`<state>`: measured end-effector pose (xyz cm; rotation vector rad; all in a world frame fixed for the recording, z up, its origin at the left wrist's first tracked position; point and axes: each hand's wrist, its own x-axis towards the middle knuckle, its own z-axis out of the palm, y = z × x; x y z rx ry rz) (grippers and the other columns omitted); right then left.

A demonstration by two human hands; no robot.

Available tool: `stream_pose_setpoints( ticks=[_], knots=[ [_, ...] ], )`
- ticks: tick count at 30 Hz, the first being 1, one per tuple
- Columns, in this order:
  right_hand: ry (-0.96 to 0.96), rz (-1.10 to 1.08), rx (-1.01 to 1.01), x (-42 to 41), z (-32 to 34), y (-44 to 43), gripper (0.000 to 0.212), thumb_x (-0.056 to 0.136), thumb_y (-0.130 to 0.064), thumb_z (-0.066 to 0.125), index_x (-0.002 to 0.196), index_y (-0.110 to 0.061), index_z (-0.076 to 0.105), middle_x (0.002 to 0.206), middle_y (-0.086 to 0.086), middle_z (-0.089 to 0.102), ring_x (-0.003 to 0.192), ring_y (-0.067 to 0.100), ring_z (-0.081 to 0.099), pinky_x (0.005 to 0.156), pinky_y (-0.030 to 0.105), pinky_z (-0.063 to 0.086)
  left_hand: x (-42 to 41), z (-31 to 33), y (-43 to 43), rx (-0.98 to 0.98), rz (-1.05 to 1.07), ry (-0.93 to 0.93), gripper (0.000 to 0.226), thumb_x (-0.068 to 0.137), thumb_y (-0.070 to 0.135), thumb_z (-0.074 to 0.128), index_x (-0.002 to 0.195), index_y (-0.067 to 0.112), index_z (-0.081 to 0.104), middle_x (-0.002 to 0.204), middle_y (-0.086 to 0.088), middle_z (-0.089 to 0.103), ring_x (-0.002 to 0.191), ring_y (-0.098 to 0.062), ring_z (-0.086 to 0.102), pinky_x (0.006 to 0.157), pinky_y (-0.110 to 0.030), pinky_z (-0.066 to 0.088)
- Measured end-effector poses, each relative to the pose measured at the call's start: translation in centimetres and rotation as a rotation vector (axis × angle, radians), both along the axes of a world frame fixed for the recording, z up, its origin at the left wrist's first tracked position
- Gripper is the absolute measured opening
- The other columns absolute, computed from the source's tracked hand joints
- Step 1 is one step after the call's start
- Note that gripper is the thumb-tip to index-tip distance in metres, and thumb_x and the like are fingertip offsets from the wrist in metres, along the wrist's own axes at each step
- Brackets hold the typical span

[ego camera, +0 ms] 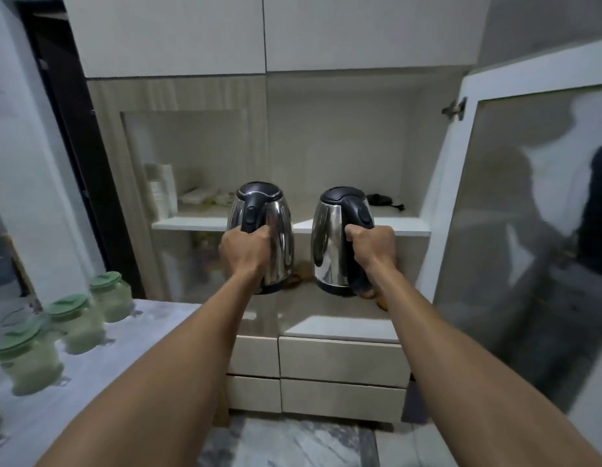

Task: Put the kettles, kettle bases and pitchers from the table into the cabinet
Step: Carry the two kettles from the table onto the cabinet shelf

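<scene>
Transfer step: the left hand (245, 247) and right hand (373, 244), fingers curled round the black handles, hold the left stainless-steel kettle (279, 217) and the right stainless-steel kettle (328, 230) in the air before the white cabinet shelf (411, 227). The next move probably calls for lifting both over the shelf edge and setting them upright. Green-lidded translucent pitchers (74, 323) stand on the grey surface (151, 332).

Your left hand (245, 247) and right hand (373, 246) are bare. Your left forearm (191, 352) and right forearm (444, 352) are likewise bare along their whole visible length, lean, with tendons marked at the wrists.
</scene>
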<state>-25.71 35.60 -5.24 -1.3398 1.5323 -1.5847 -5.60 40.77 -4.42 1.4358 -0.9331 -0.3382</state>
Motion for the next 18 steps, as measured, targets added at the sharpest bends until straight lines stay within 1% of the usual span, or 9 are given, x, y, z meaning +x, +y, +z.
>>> stream_pose_setpoints(
  ticks=[3, 4, 7, 8, 9, 11, 13, 15, 18],
  knots=[
    [-0.013, -0.028, -0.007, -2.3, -0.2, -2.5, 0.020, 0.055, -0.035, 0.068, 0.053, -0.016, 0.061, 0.055, 0.004, 0.059, 0.056, 0.026, 0.054, 0.052, 0.034, 0.040, -1.9, 0.0, -3.5, 0.008, -0.031, -0.008, 0.020, 0.071, 0.033, 0.065, 0.061, 0.015, 0.065, 0.061, -0.002, 0.064, 0.064, -0.023, 0.062, 0.058, -0.031, 0.051],
    [-0.016, -0.039, -0.005, -2.9, -0.2, -3.4, 0.021, 0.054, -0.036, 0.067, 0.053, -0.016, 0.061, 0.056, 0.004, 0.060, 0.057, 0.026, 0.054, 0.052, 0.035, 0.041, -2.4, 0.0, -4.6, 0.012, -0.034, -0.011, 0.020, 0.071, 0.033, 0.065, 0.060, 0.015, 0.065, 0.062, -0.003, 0.064, 0.064, -0.023, 0.062, 0.059, -0.032, 0.051],
    [-0.028, -0.069, 0.000, -5.1, -0.2, -7.3, 0.022, 0.055, -0.035, 0.068, 0.055, -0.014, 0.062, 0.058, 0.006, 0.062, 0.058, 0.027, 0.056, 0.052, 0.036, 0.041, -4.6, 0.3, -8.8, 0.007, -0.068, 0.028, 0.021, 0.072, 0.029, 0.067, 0.058, 0.015, 0.063, 0.058, -0.001, 0.061, 0.060, -0.020, 0.057, 0.053, -0.028, 0.041],
    [-0.022, -0.076, -0.003, -5.6, -0.1, -8.1, 0.021, 0.056, -0.034, 0.068, 0.056, -0.014, 0.062, 0.058, 0.006, 0.062, 0.058, 0.027, 0.056, 0.053, 0.036, 0.041, -5.1, 0.4, -9.8, 0.004, -0.080, 0.036, 0.020, 0.073, 0.029, 0.068, 0.059, 0.015, 0.063, 0.058, -0.001, 0.061, 0.059, -0.020, 0.057, 0.052, -0.027, 0.039],
    [-0.021, -0.076, -0.011, -6.2, 0.0, -9.0, 0.020, 0.059, -0.032, 0.068, 0.055, -0.014, 0.061, 0.057, 0.006, 0.061, 0.058, 0.027, 0.056, 0.053, 0.036, 0.041, -5.6, 0.5, -11.0, 0.001, -0.099, 0.042, 0.019, 0.073, 0.028, 0.068, 0.060, 0.014, 0.065, 0.059, -0.002, 0.062, 0.060, -0.020, 0.058, 0.051, -0.027, 0.041],
    [-0.018, -0.070, -0.034, -7.3, 0.4, -11.5, 0.018, 0.063, -0.027, 0.068, 0.053, -0.016, 0.059, 0.054, 0.003, 0.059, 0.058, 0.025, 0.055, 0.054, 0.035, 0.040, -6.8, 0.7, -13.9, -0.010, -0.135, 0.057, 0.017, 0.074, 0.027, 0.068, 0.063, 0.014, 0.067, 0.063, -0.004, 0.066, 0.063, -0.021, 0.062, 0.055, -0.030, 0.049],
    [-0.022, -0.082, -0.025, -8.3, 0.8, -13.4, 0.018, 0.063, -0.026, 0.068, 0.053, -0.016, 0.058, 0.053, 0.003, 0.057, 0.057, 0.025, 0.054, 0.054, 0.035, 0.039, -7.8, 1.2, -16.4, -0.011, -0.157, 0.068, 0.015, 0.074, 0.026, 0.069, 0.065, 0.014, 0.068, 0.066, -0.004, 0.068, 0.066, -0.022, 0.065, 0.059, -0.032, 0.054],
    [-0.019, -0.100, 0.002, -9.5, 1.4, -15.7, 0.019, 0.062, -0.028, 0.069, 0.052, -0.016, 0.057, 0.052, 0.003, 0.056, 0.055, 0.025, 0.051, 0.053, 0.035, 0.038, -8.9, 1.8, -18.9, -0.011, -0.149, 0.071, 0.015, 0.073, 0.027, 0.070, 0.065, 0.014, 0.070, 0.066, -0.004, 0.069, 0.067, -0.023, 0.066, 0.059, -0.034, 0.054],
    [-0.034, -0.095, 0.003, -11.1, 2.3, -19.2, 0.021, 0.059, -0.029, 0.069, 0.050, -0.015, 0.056, 0.051, 0.003, 0.055, 0.053, 0.025, 0.051, 0.053, 0.035, 0.039, -10.3, 2.6, -22.6, -0.019, -0.133, 0.087, 0.017, 0.071, 0.029, 0.070, 0.063, 0.014, 0.069, 0.065, -0.005, 0.069, 0.068, -0.026, 0.066, 0.056, -0.031, 0.050]
  ],
)
